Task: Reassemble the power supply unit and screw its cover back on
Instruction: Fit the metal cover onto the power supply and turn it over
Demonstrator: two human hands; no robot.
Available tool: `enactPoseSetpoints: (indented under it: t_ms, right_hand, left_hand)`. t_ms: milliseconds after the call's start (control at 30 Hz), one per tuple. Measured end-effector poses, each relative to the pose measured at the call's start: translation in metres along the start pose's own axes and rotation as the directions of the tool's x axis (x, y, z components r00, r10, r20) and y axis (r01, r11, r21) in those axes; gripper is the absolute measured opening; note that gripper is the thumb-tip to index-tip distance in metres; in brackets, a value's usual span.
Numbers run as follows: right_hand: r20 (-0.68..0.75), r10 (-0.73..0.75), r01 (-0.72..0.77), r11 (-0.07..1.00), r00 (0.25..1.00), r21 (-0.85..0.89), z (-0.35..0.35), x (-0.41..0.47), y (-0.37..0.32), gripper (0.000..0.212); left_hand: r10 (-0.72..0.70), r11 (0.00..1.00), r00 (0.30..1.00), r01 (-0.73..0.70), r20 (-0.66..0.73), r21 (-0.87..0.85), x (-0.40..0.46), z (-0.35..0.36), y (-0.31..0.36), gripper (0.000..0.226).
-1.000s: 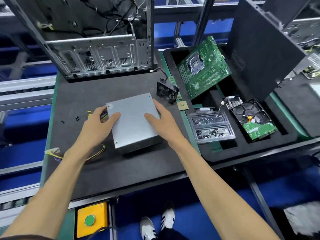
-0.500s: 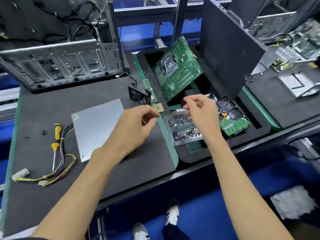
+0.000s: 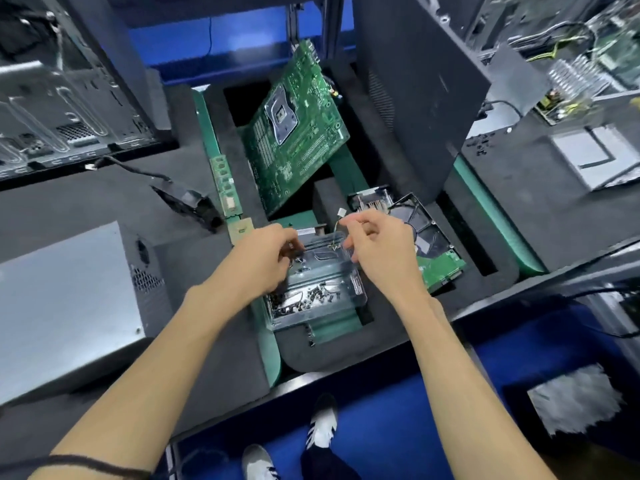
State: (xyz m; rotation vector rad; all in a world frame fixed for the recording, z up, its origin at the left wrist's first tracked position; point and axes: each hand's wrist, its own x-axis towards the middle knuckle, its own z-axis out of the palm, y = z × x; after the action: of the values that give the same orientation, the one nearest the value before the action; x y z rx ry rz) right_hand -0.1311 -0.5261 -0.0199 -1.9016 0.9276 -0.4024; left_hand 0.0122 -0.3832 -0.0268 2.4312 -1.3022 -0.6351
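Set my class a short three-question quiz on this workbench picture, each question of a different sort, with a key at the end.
1. True or false: the silver power supply unit lies untouched, to the left of both hands.
2. Multiple choice: the clear screw tray sits A) inside the computer case, B) in the black foam organiser, beside the hard drive, C) on the floor.
3. Fill the gap: the left hand and the right hand are both over the screw ____.

Key
1. True.
2. B.
3. tray. Whether either hand already pinches a screw cannot be told.
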Motion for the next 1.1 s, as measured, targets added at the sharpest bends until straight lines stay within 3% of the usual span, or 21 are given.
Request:
enactPoseSetpoints:
  t_ms: [200, 433, 833, 1100]
  right_hand:
    - [0.020, -0.006, 0.006, 1.000, 1.000, -0.004, -0.004, 0.020, 0.008, 0.019]
    - [-0.001, -0.028, 0.028, 1.000, 1.000, -0.007, -0.004, 0.025, 0.013, 0.020]
    - [0.027, -0.034, 0.034, 0.999, 0.999, 0.005, -0.004, 0.019, 0.012, 0.019]
    - [0.041, -0.013, 0.011, 0.999, 0.999, 0.033, -0.001, 0.023, 0.010, 0.019]
  left_hand:
    - [-0.041, 0.999, 0.997, 0.039, -0.061, -0.031, -0.001, -0.003, -0.003, 0.023]
    - [0.170, 0.984, 0.972, -0.177, -0.164, -0.024, 0.008, 0.015, 0.035, 0.015]
    - [0.141, 0.985, 0.960, -0.111, -0.244, 0.133, 0.026, 0.037, 0.042, 0.013]
    - [0.194, 0.970, 0.955, -0.152, -0.225, 0.192, 0.027, 0.040, 0.040, 0.014]
